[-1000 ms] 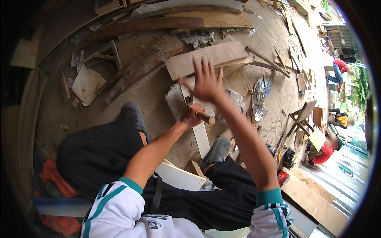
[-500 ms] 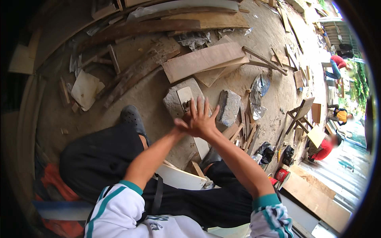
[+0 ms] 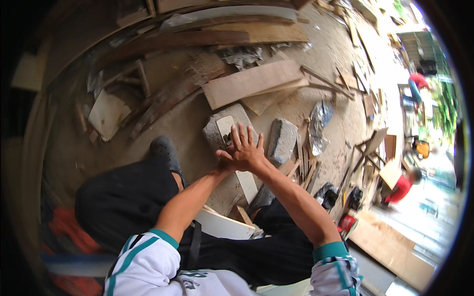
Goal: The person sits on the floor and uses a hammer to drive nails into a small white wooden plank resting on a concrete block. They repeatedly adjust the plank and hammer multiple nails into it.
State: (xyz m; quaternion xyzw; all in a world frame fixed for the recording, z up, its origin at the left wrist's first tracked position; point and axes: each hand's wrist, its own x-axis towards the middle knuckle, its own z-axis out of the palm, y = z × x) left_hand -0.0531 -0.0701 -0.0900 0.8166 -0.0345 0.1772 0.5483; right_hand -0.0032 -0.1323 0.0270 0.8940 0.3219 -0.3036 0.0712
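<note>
My right hand (image 3: 245, 148) lies flat with its fingers spread on top of my left hand (image 3: 222, 159), of which only the thumb side and wrist show. Both hands press down on a narrow white wooden strip (image 3: 247, 183) that lies across a grey stone block (image 3: 212, 132) on the sandy ground. The strip's far end (image 3: 226, 124) sticks out beyond my fingers. Whatever my left hand holds is hidden under the right one. My knees in black trousers frame the strip's near end.
A second grey stone (image 3: 282, 140) sits just right of the hands. A long plank (image 3: 252, 83), scrap boards and crumpled foil (image 3: 320, 123) litter the ground. My black shoe (image 3: 165, 150) is on the left, a red can (image 3: 348, 223) lower right. A person in red (image 3: 401, 187) crouches at the far right.
My right hand was raised high with fingers spread, then dropped onto my left hand. The left hand stayed on the strip over the stone block.
</note>
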